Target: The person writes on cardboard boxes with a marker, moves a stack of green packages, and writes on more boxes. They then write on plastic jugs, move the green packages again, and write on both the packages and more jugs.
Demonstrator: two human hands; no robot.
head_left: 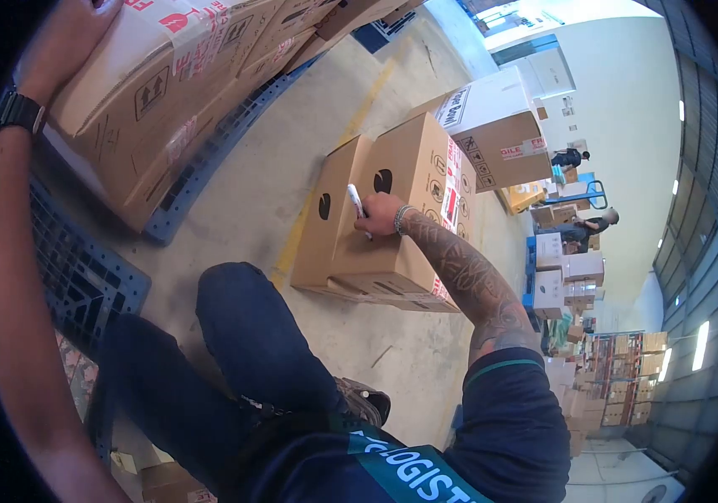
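Note:
My right hand [381,215] is closed around a white marker pen [355,199], its upper end sticking out past the fingers. It is at the side of a brown cardboard carton [405,159] with dark oval hand holes and red-and-white fragile tape. A second carton [325,226] stands against that one. At the upper left, my left hand [61,42] lies on a taped brown carton [137,126] with printed arrows. The little that shows of its fingers is laid along the carton; the fingertips are cut off by the frame edge.
Black plastic pallets [82,268] lie beside and under the left-hand cartons. Behind the middle cartons stands a white-and-brown box [493,126]. Farther off are stacked boxes [572,268], two people, a blue pallet jack [598,194] and racking [619,377]. A yellow line [367,105] crosses the floor.

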